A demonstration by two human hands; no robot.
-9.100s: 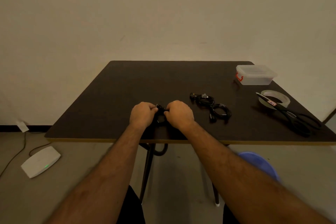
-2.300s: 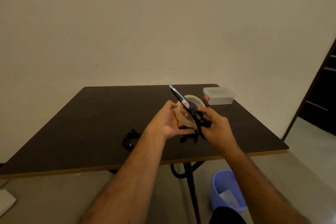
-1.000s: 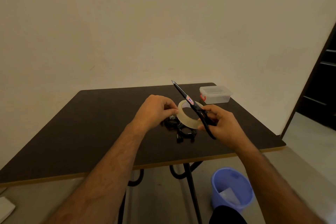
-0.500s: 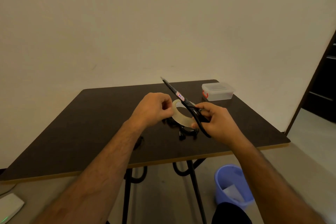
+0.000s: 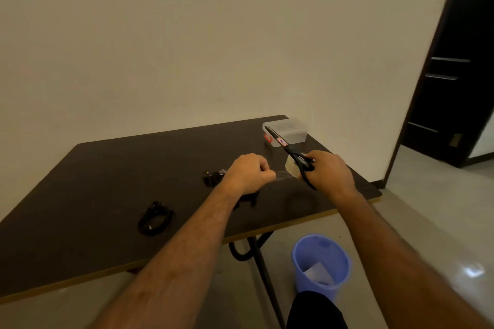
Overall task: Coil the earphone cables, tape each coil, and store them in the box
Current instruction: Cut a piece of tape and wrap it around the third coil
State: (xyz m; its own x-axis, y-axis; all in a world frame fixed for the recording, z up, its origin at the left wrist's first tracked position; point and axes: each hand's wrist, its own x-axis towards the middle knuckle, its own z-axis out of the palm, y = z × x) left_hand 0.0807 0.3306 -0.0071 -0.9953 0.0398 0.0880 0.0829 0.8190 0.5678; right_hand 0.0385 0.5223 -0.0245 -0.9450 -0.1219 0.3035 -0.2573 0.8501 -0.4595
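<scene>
My right hand (image 5: 330,171) grips the clear tape roll (image 5: 290,168) together with the black scissors (image 5: 290,151), blades pointing up and left. My left hand (image 5: 250,172) pinches the tape's free end, and a clear strip (image 5: 281,176) stretches from it to the roll. One coiled black earphone cable (image 5: 155,219) lies on the dark table (image 5: 107,181) at the left. Another black earphone bundle (image 5: 212,177) sits just behind my left hand, and a third (image 5: 247,199) is partly hidden under my left wrist. The clear lidded box (image 5: 290,132) stands at the far right corner.
A blue plastic bin (image 5: 320,262) with paper in it stands on the floor under the table's near right edge. A dark doorway (image 5: 459,61) is at the right. A bare wall rises behind the table.
My hands have drawn apart, pulling a strip of tape out from the roll. The right hand with roll and scissors has moved right. The camera has swung, so the coiled cable shows at left.
</scene>
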